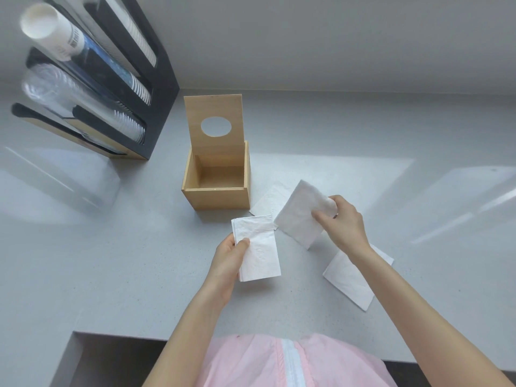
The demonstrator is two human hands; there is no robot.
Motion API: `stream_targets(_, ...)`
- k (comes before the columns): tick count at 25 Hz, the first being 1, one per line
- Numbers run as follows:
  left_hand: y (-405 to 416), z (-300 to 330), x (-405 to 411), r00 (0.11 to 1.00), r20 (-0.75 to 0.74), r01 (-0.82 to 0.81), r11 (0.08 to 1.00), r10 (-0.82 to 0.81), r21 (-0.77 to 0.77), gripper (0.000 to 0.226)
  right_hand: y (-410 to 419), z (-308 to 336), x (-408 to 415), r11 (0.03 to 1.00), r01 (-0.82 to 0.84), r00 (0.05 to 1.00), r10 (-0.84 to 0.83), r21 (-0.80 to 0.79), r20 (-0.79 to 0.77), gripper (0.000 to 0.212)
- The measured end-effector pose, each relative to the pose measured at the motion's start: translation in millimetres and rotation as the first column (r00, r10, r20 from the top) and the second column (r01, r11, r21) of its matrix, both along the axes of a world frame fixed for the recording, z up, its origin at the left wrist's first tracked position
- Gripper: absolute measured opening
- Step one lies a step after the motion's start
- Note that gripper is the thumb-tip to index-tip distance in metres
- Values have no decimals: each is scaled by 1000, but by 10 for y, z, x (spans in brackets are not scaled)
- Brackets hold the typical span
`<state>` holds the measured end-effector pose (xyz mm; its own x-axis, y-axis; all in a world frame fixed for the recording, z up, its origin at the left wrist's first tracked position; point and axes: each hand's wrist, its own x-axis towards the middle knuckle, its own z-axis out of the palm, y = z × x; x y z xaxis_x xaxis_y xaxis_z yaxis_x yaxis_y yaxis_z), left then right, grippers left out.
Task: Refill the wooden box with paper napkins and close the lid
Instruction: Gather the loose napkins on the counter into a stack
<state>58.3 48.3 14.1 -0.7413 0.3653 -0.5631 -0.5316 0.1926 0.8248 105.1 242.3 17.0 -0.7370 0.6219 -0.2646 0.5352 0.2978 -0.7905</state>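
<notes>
The wooden box point(216, 197) stands on the grey counter with nothing visible inside it. Its lid point(214, 148), which has an oval hole, is tipped up at the back. My left hand point(227, 261) grips a small stack of folded white napkins point(258, 248) in front of the box. My right hand point(344, 219) pinches a single napkin point(300, 213) by its corner and holds it lifted to the right of the box. One napkin point(268, 201) lies flat beside the box. Another napkin point(351, 280) lies under my right forearm.
A black cup dispenser point(156, 88) with stacked paper cups and lids stands at the back left. The grey wall rises behind the counter point(111, 261). The counter's front edge has a dark cut-out point(111, 358) at the lower left.
</notes>
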Motion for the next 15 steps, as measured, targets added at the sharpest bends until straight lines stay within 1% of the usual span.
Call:
stream_targets(1, 8, 5, -5, 1000, -3, -1, 1000, 1, 1, 26, 13, 40, 17, 999, 12, 999, -13, -38, -35, 16)
stream_targets(2, 13, 17, -12, 1000, -3, 1, 1000, -1, 3, 26, 22, 93, 34, 995, 7, 998, -13, -97, -67, 13)
stream_targets(3, 20, 23, -21, 1000, 1, 3, 1000, -3, 10, 26, 33, 158, 52, 986, -30, 996, 16, -162, -91, 14)
stream_targets(4, 19, 32, -31, 1000, 8, 8, 1000, -8, 19, 26, 44, 230, 69, 965, -103, 991, 78, -240, -110, 14)
stream_targets(5, 16, 38, -41, 1000, 15, 17, 999, -18, 29, 27, 42, 322, 86, 926, -200, 978, 166, -322, -129, 14)
stream_targets(7, 10, 33, -48, 999, 29, 41, 998, -43, 48, 28, 14, 488, 119, 804, -384, 923, 340, -455, -179, 15)
stream_targets(9, 23, 6, -38, 997, 24, 74, 996, -75, 46, 29, -47, 563, 131, 708, -468, 880, 428, -529, -206, 18)
stream_targets(10, 31, 7, -30, 995, 21, 101, 993, -103, 53, 28, -92, 562, 121, 690, -483, 869, 452, -539, -199, 18)
stream_targets(11, 44, 5, -20, 991, 18, 133, 988, -135, 72, 27, -150, 541, 98, 700, -487, 864, 473, -522, -171, 15)
stream_targets(12, 55, 6, -9, 985, 9, 168, 982, -170, 81, 27, -208, 500, 69, 734, -477, 867, 484, -484, -121, 14)
stream_targets(14, 67, 3, 21, 979, -31, 203, 979, -202, 35, 30, -286, 370, 6, 828, -423, 889, 457, -367, 8, 19)
stream_targets(15, 69, -1, 40, 982, -29, 186, 982, -185, 18, 35, -313, 300, -14, 867, -395, 900, 431, -305, 60, 22)
